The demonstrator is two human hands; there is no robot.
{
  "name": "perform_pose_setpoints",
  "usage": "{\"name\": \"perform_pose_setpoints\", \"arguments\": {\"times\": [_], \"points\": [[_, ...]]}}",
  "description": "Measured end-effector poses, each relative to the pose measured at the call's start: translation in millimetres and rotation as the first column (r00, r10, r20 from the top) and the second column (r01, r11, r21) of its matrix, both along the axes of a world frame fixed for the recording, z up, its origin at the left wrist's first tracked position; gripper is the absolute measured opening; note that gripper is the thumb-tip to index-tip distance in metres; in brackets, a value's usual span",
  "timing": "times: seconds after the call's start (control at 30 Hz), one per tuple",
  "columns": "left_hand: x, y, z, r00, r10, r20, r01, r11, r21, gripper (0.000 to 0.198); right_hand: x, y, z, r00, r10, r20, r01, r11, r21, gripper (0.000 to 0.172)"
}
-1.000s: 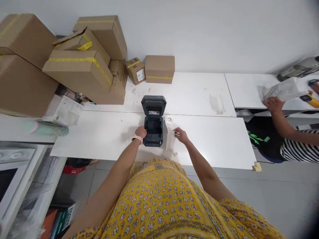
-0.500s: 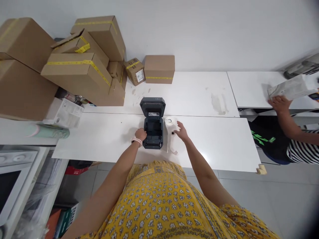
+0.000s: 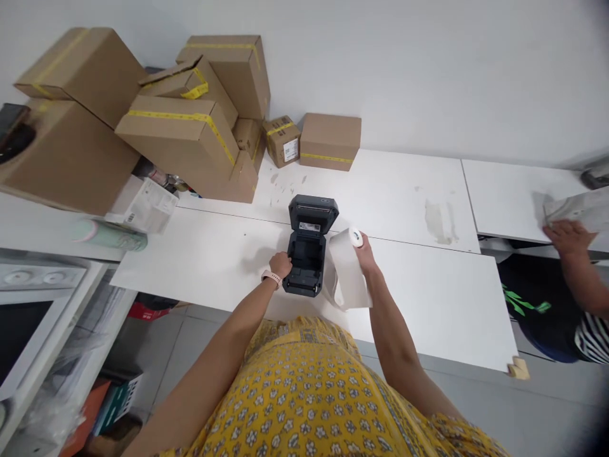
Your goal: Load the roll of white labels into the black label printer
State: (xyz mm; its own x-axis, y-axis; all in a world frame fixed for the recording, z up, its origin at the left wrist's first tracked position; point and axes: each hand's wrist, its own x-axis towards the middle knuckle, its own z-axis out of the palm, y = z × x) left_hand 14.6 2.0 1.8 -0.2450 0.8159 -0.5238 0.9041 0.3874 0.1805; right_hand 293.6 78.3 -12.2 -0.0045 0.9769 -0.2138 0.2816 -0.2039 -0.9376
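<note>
At the far left, stacked cardboard boxes [image 3: 174, 136] crowd the rear of the bench [image 3: 428, 285], with a mint bottle [image 3: 114, 235] lying crosswise in front of them. A broad stretch of white top runs from the bottle to the left hand [image 3: 280, 264]. That forearm reaches in from the front edge, and its hand, knuckles up and fingers curled, touches the left rim of the printer [image 3: 301, 287]; whether it grips there I cannot tell. The printer sits near the front edge, its long axis running front to back with a slight slant, cavity facing up and lid raised at the rear.

Just beside its right side, the right hand [image 3: 365, 254] holds a white paper roll [image 3: 354, 237], closed around it from the right. The roll's axis lies roughly crosswise, with its cored end turned right and upward. A wide paper strip [image 3: 349, 273] trails from it towards the person. Right of that forearm, white top extends to the front corner, capped by a pale block [image 3: 518, 367]. At the far right, a co-worker's hand [image 3: 569, 238] rests against a white package [image 3: 583, 209].
</note>
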Motion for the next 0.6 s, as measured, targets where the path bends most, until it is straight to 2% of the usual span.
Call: {"name": "perform_pose_setpoints", "arguments": {"times": [0.07, 0.13, 0.2, 0.27, 0.33, 0.4, 0.43, 0.5, 0.6], "points": [[0, -1, -1.7, 1.000, -0.001, 0.001, 0.001, 1.000, 0.014, 0.028, -2, -8, 25.7, 0.989, 0.100, -0.113, -0.098, 0.995, 0.020, 0.071], [0, -2, -3.0, 1.000, -0.006, 0.002, 0.006, 1.000, 0.019, 0.028, -18, -14, 49.7, 0.958, 0.252, -0.137, -0.246, 0.968, 0.056, 0.070], [-1, -2, -3.6, 1.000, -0.012, 0.006, 0.012, 1.000, 0.013, 0.028, -44, -15, 66.9, 0.906, 0.424, -0.006, -0.422, 0.903, 0.087, 0.069], [-1, -1, -3.7, 1.000, -0.016, 0.008, 0.016, 1.000, 0.010, 0.029, -75, -13, 74.7, 0.773, 0.566, 0.285, -0.603, 0.795, 0.057, 0.073], [-3, -2, -3.6, 1.000, -0.021, 0.015, 0.021, 1.000, 0.018, 0.029, -102, -11, 73.7, 0.553, 0.604, 0.574, -0.722, 0.691, -0.030, 0.073], [-4, -2, -3.3, 0.999, -0.026, 0.033, 0.025, 0.999, 0.028, 0.029, -122, -9, 65.9, 0.364, 0.589, 0.722, -0.767, 0.629, -0.126, 0.070], [-4, -2, -3.1, 0.999, -0.025, 0.042, 0.024, 0.999, 0.031, 0.029, -129, -9, 60.4, 0.304, 0.588, 0.750, -0.772, 0.614, -0.168, 0.070], [-5, -3, -2.4, 0.998, -0.018, 0.062, 0.016, 0.999, 0.030, 0.029, -136, -8, 47.8, 0.234, 0.600, 0.765, -0.768, 0.597, -0.234, 0.072], [-6, -4, -1.3, 0.996, 0.000, 0.085, -0.003, 1.000, 0.031, 0.028, -138, -8, 28.0, 0.206, 0.617, 0.760, -0.769, 0.582, -0.264, 0.080]]}}
